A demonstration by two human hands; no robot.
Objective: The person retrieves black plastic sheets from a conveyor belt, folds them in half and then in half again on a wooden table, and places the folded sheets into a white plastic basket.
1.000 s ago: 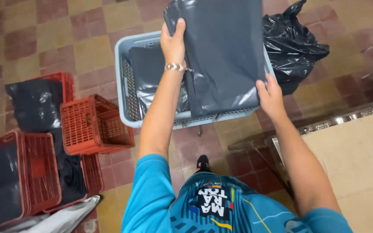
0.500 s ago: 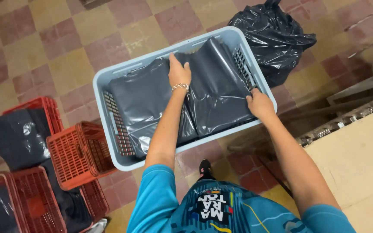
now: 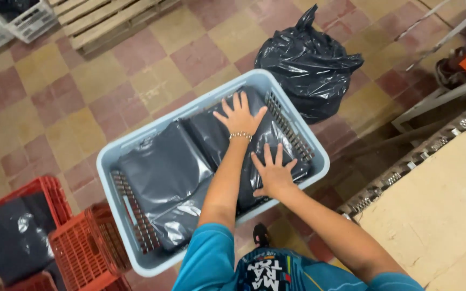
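A pale blue plastic basket (image 3: 319,156) stands on the tiled floor below me, filled with flat dark grey plastic bags (image 3: 163,178). My left hand (image 3: 241,114) lies flat with fingers spread on the right-hand bag (image 3: 227,156), near the basket's far side; a bracelet is on that wrist. Closer to me, my right hand (image 3: 272,172) presses flat on the same bag, fingers apart. Neither hand grips anything.
A tied black rubbish bag (image 3: 308,67) sits just beyond the basket. Red crates (image 3: 90,248) holding dark bags stand at lower left. A light wooden tabletop (image 3: 438,210) is at right, a wooden pallet (image 3: 103,19) and a white crate (image 3: 20,21) at top left.
The grey bag I held up over the basket has been laid down inside it. Both hands have gone from holding its edges to pressing flat on top.
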